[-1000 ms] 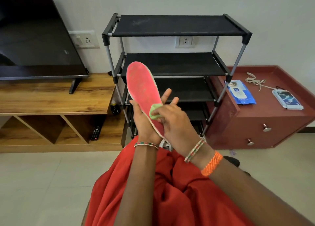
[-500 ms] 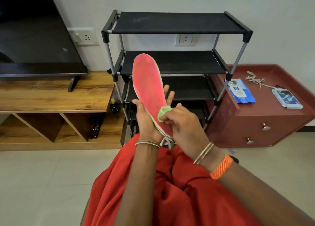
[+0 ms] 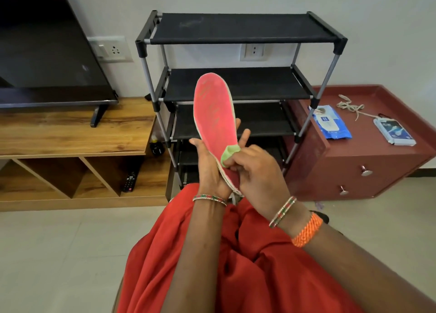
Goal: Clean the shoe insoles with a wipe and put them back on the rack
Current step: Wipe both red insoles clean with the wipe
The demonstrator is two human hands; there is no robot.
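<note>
Since a moment ago my right hand is sliding the green wipe further down the pink insole, toward its heel. My right fingers are curling round the wad, pressing it against the insole's lower right edge. My left hand is gripping the insole from behind, thumb on its left edge, holding it nearly upright above my lap, before the black rack.

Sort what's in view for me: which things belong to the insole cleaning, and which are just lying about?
In the job: pink insole, green wipe, left hand, right hand, black rack, blue wipes packet.

Lying about: television, remote, cord, second packet, small bottle.
</note>
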